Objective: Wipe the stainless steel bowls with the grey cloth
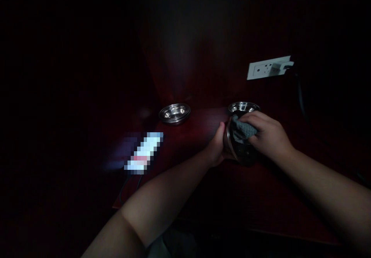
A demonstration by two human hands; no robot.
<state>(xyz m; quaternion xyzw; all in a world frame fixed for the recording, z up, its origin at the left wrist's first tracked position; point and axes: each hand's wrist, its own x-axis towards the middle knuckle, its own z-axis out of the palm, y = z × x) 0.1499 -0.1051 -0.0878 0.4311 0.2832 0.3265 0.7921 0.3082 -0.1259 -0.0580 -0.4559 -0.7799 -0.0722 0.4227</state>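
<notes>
In a very dark scene, my left hand (216,147) grips the side of a small steel bowl (242,153), tilted on its edge above the dark red table (261,196). My right hand (268,134) is closed on a grey cloth (242,131) and presses it into the bowl's inside. Just behind my hands stands another steel bowl (243,106) on the table. A stack of steel bowls (174,113) sits further left.
A lit, blurred-out phone screen (144,152) lies on the table at left with a cable trailing off its near end. On the wall at the right is a white socket (268,68) with a plug and a dark cable hanging down.
</notes>
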